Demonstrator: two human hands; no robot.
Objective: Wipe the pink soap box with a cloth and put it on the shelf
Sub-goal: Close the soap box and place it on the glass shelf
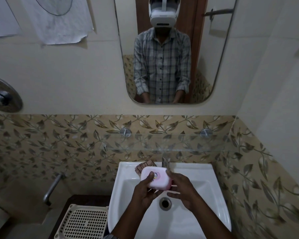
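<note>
I have the pink soap box (160, 178) over the sink (207, 187). My left hand (144, 191) has its fingers clamped on the box, thumb on the lid. My right hand (181, 190) pinches its right end. The cloth (146, 165) lies on the sink's far rim, below the glass shelf (179, 142).

Soap box (156, 178): pale pink lid, deeper pink base. Cloth (145, 165) beyond it: brown with dark stripes. Sink (205, 178) white. Wall tiles (59, 144) beige, leaf-and-vine pattern. Basket (85, 221), near left: cream, grid-holed. My shirt (162, 62), reflected: grey-white plaid.
</note>
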